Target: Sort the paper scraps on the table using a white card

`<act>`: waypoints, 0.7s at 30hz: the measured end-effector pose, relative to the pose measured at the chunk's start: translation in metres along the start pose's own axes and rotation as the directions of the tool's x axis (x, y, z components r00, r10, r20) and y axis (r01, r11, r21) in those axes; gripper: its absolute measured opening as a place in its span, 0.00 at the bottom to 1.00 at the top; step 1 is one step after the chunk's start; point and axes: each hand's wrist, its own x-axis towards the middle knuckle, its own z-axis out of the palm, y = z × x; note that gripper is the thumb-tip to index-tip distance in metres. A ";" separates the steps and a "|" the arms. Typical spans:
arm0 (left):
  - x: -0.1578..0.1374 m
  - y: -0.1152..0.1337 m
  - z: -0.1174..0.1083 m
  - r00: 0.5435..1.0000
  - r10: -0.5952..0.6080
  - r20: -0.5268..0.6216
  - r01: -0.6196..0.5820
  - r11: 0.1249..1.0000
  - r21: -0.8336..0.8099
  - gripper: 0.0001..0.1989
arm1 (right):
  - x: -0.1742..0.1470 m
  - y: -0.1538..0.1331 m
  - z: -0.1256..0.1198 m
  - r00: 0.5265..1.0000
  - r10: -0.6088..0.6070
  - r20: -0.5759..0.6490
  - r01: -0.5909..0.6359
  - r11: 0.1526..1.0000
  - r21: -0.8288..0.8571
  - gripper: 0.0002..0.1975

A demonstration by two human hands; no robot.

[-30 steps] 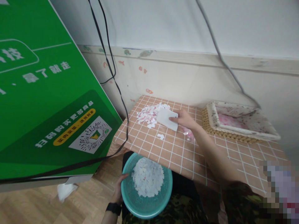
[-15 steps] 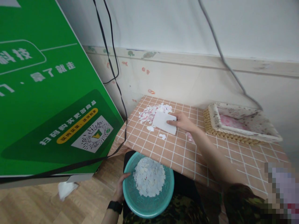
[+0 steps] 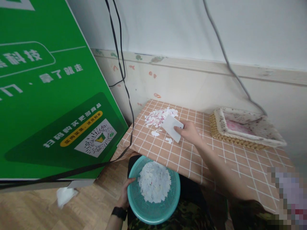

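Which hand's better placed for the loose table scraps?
Right, probably: the right hand holds a flat white scraper by the white-and-pink scraps, while the left hand grips the teal colander.

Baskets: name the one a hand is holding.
The round teal basket, its rim held by the left hand; no hand is on the rectangular wicker basket.

The light in here is soft and a bit dim, and I see faint shadows on the pale wall. Under the table it gets very dark. Everything looks slightly fuzzy, and big blurry squares cover the low right corner.
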 end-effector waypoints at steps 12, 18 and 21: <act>0.002 0.000 -0.006 1.000 -0.012 0.014 0.013 0.999 -0.043 0.08 | -0.096 -0.003 0.013 0.973 0.155 -0.174 -0.176 0.978 -0.116 0.12; -0.011 0.005 0.006 0.997 -0.001 -0.079 -0.006 0.996 -0.085 0.13 | -0.107 0.000 0.008 0.956 0.196 -0.217 -0.211 0.976 -0.049 0.13; -0.012 0.004 0.007 0.998 0.003 -0.065 -0.008 0.997 -0.078 0.12 | -0.112 0.001 0.009 0.964 0.195 -0.183 -0.202 0.979 -0.020 0.14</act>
